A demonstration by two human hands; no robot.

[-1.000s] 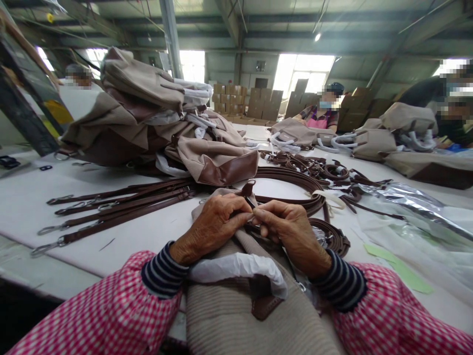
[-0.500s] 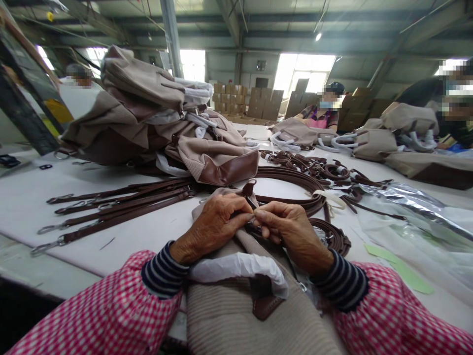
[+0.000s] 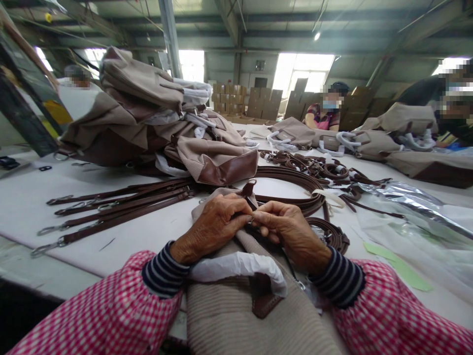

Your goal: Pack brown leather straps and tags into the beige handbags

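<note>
A beige ribbed bag [image 3: 221, 315] with brown leather patches lies right in front of me. Its handle [image 3: 236, 266] is wrapped in white paper. At the bag's top edge, near a small brown leather tab [image 3: 248, 188], my left hand [image 3: 219, 222] pinches the dark-lined zipper edge between thumb and fingers. My right hand [image 3: 291, 234] is closed too, its thumb and forefinger tips meeting the left fingertips. What the right fingertips hold is too small to make out and partly covered by the fingers.
Brown straps with metal clips [image 3: 125, 204] lie at the left, and a pile of similar bags [image 3: 129, 113] rises behind them. Coiled brown straps [image 3: 295, 185] and clear plastic sheeting [image 3: 417, 236] cover the right side. A masked co-worker [image 3: 325, 111] is across the table.
My hands stay almost in place, with slight finger movement at the bag's edge. Across the table, the co-worker has shifted and a white-wrapped bag handle there has moved.
</note>
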